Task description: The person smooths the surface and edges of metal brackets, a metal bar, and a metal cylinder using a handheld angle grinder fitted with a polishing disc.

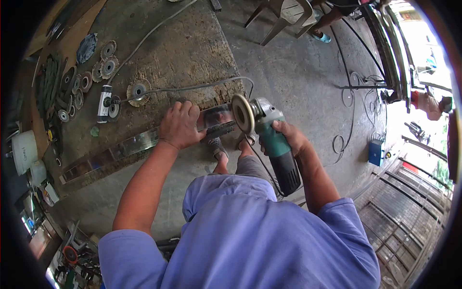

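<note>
Shiny metal on the bench rn: one long bar, and the L hand is clamped over it, fingers across the far side, thumb along the near edge. R hand is wrapped round a green/black angle grinder, so hands are apart, each w/ its own thing. L is def the nearer one to the bar bc it's literally on it; R sits off past the bar's right end.

Key bit imo: the bar's long axis runs along the near edge of the bench, far left up to the right, slanting a bit away from the body. The grinder's disc stands on edge at that right end, face turned roughly toward the L hand, w/ a short bit of bare bar between. Can't tell from this angle if disc & bar touch, or if it's spinning tbh.

Further out, a flap wheel lies past the bar, w/ a white/black box to its left. More wheels beyond that. Plastic chair on the floor, well apart from the bench.
</note>
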